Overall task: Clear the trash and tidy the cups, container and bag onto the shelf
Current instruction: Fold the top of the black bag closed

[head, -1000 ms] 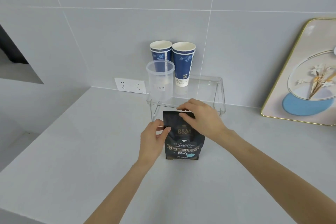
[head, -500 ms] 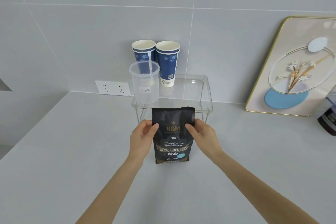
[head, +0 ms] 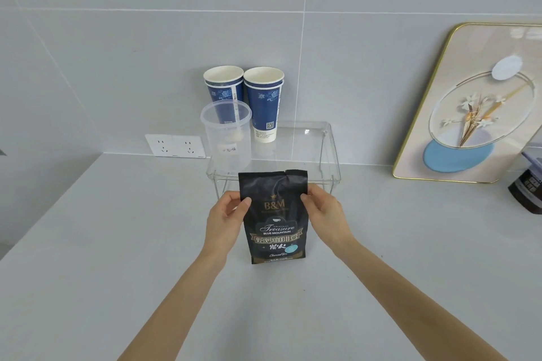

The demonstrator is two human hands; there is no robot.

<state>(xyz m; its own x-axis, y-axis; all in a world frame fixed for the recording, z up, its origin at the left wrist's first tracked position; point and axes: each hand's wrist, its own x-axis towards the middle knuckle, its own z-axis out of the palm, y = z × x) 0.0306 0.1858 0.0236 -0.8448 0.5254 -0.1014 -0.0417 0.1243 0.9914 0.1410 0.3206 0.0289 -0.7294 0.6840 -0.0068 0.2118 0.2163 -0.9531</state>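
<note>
A black coffee bag (head: 275, 220) stands upright on the grey counter, just in front of the clear acrylic shelf (head: 311, 155). My left hand (head: 225, 217) grips its left edge and my right hand (head: 325, 211) grips its right edge, thumbs on the front. On the shelf stand two blue paper cups (head: 224, 91) (head: 264, 102) at the back by the wall and a clear plastic container (head: 227, 135) at the front left. The right half of the shelf top is bare.
A double wall socket (head: 174, 145) sits left of the shelf. A gold-framed picture (head: 475, 105) leans on the wall at the right, with a dark jar (head: 528, 187) beside it at the frame's edge. Grey counter (head: 117, 243) spreads around.
My right hand came off the bag's top and now holds its right side. The bag sits a little higher between both hands; the view shifted right.
</note>
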